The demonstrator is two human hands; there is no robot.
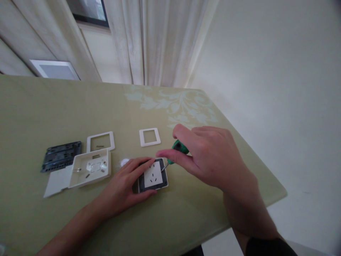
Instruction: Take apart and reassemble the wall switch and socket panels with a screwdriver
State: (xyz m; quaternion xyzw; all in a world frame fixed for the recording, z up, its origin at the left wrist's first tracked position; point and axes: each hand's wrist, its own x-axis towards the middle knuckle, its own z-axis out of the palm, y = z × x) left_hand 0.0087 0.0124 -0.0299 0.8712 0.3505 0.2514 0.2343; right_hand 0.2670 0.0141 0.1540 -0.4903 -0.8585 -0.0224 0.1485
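Fingers of the right hand clamp a green-handled screwdriver, its shaft touching a white-faced socket on the counter; the left hand clasps that socket between thumb and fingers.

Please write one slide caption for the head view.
Left hand holds a socket; right hand points a screwdriver down at it.

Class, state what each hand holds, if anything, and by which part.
The right hand grips the screwdriver by its green handle; the left hand holds the socket between thumb and fingers at its edges.
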